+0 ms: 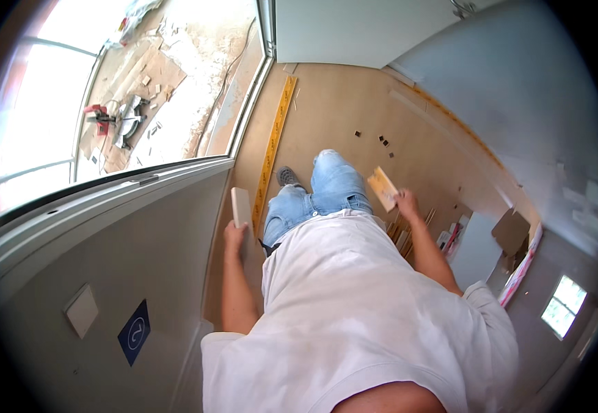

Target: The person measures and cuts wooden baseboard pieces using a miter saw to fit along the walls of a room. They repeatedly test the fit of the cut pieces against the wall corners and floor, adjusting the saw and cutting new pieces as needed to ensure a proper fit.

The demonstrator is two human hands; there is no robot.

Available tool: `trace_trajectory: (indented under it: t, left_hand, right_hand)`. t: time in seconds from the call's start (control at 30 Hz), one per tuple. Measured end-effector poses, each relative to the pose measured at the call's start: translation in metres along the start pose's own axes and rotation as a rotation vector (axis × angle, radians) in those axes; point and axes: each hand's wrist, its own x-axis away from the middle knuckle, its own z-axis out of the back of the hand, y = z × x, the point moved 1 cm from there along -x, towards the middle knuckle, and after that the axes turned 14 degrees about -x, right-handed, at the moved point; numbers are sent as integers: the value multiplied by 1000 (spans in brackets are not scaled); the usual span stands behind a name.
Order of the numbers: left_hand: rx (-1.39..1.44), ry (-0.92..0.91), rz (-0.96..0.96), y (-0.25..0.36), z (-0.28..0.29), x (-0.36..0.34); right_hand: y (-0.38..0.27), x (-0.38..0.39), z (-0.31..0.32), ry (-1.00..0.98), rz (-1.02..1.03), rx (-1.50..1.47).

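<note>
My left hand is closed around the lower end of a short pale board, which stands up out of the grip beside the wall under the window. On the other side of my body, my right hand grips a short piece of yellowish wood by its near right end. That piece is tilted and has some dark marks on its face. The two pieces are well apart, one on each side of my legs.
A yellow strip runs along the brown floor at my left. Small dark squares lie ahead, and wood strips lie at my right. Through the window frame, a miter saw stands among offcuts.
</note>
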Motion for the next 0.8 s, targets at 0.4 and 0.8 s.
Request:
trace_trajectory:
  t: [0.4, 0.8]
  left_hand:
    - [273, 86, 340, 53, -58, -11]
    - [341, 311, 464, 248, -52, 64]
  right_hand:
    - [-24, -154, 68, -283, -478, 237]
    - [-408, -422, -29, -828, -116, -5]
